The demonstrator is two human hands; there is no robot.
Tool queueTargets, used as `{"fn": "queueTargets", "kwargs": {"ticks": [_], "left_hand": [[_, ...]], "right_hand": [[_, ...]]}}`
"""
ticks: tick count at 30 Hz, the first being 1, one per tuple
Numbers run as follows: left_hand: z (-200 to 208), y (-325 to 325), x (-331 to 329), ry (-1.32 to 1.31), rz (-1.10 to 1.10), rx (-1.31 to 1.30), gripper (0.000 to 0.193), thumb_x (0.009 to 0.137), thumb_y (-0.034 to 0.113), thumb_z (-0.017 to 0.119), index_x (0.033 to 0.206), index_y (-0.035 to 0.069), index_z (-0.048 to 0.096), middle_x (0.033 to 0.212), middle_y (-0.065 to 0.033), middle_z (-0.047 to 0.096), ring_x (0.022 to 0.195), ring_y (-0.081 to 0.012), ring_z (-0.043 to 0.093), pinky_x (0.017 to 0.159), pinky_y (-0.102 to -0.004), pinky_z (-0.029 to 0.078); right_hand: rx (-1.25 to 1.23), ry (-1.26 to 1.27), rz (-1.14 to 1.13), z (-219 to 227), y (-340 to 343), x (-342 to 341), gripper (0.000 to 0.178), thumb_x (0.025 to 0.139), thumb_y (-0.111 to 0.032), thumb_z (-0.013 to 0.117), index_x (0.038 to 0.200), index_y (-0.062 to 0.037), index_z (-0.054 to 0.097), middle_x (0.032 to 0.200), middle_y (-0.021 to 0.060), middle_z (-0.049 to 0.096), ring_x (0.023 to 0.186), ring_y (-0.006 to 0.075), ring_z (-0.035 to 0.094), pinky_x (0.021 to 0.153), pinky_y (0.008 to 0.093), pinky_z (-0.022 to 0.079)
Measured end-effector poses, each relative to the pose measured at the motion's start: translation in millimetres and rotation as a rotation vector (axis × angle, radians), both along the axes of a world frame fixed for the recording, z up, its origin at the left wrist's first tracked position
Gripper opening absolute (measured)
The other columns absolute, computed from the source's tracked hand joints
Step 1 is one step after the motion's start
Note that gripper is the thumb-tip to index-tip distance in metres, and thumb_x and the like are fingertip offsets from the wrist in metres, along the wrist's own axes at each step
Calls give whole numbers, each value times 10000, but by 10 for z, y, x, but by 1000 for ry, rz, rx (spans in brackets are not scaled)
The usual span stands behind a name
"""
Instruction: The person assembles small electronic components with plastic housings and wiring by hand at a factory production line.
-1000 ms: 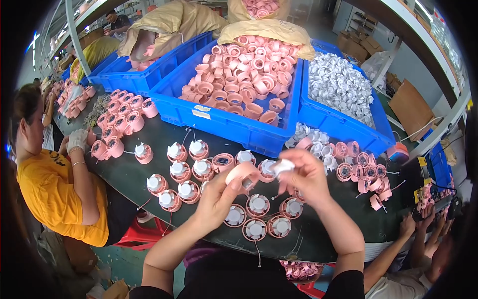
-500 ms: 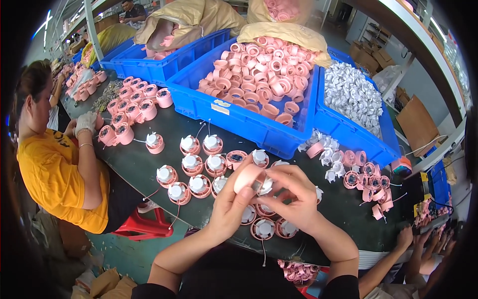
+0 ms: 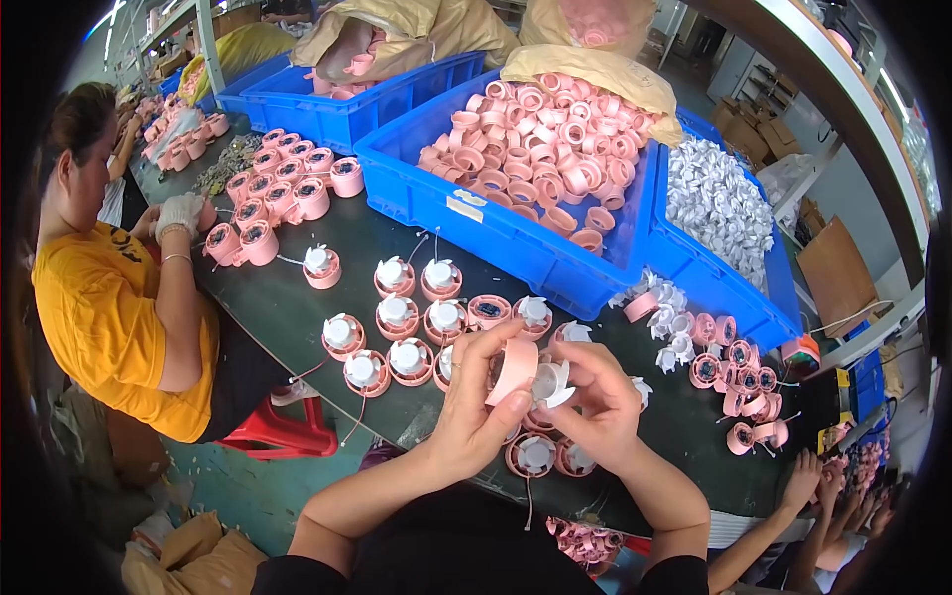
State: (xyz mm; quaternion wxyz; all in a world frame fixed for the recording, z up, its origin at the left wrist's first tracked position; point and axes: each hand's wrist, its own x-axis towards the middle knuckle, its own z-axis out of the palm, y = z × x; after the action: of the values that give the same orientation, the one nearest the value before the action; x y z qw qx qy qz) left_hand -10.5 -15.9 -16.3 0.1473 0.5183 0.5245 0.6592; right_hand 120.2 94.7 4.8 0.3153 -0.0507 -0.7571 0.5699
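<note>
My left hand (image 3: 464,416) is closed around a pink ring-shaped housing (image 3: 516,371), tilted on its side. Pinched in my right hand (image 3: 607,405) is a white fan blade (image 3: 552,384), its hollow hub showing and its edge close against the ring; whether they touch I cannot tell. Below and to the left of my hands, several pink housings with white fan blades (image 3: 410,358) stand in rows on the dark table (image 3: 288,332), thin wires trailing from some. One pink housing (image 3: 489,311) among them has no blade and shows a dark centre.
A blue crate (image 3: 476,220) full of pink rings stands beyond my hands. To its right, another blue crate (image 3: 729,309) holds white fan blades. Loose pink housings (image 3: 746,379) lie at the right. A co-worker in a yellow shirt (image 3: 109,327) sits at the left; other people's arms (image 3: 759,526) reach in lower right.
The white fan blade has turned so that its hollow hub shows, and my right fingers have shifted around it. The pink ring stays in my left hand. The whole view has shifted slightly.
</note>
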Motion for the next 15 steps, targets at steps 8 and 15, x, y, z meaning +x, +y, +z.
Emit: {"fn": "queueTargets", "kwargs": {"ticks": [8,15], "left_hand": [[21,3,11,104,2,-14,557,890,254,551,1338,11,326,1190,-168,414,1073,-277,399,913,-360,359],[11,3,6,24,-22,-19,557,883,258,567,1330,13,343,1185,-165,416,1090,-284,398,923,-371,358]], "right_hand": [[152,14,-141,-1,-74,-29,478,700,99,683,1157,19,567,1168,124,486,953,159,577,736,264,576],[-40,37,-51,-79,-27,-12,492,720,108,667,1186,16,542,1152,107,474,973,154,563,745,266,583]]}}
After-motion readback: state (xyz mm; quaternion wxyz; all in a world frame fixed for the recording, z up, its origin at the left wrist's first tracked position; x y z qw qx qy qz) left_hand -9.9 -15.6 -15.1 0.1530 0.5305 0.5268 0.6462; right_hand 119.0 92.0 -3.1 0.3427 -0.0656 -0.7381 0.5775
